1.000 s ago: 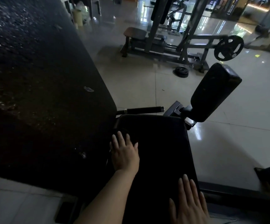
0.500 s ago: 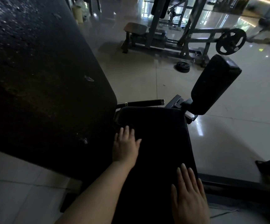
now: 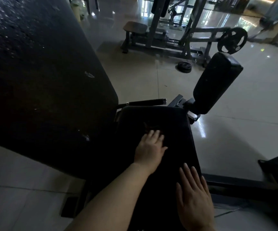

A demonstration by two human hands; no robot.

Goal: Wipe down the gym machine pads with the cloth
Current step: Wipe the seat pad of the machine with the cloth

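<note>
Tiled floor (image 3: pixel 235 139) open rightward — seat pad (image 3: pixel 160 117) | left hand (image 3: pixel 149 150), right hand (image 3: pixel 194 197) flat, grip released

No text, label, brand or number is showing clearly enough to read anywhere in this dim view. The weight plates and machine frames in the background are showing no legible markings.
</note>
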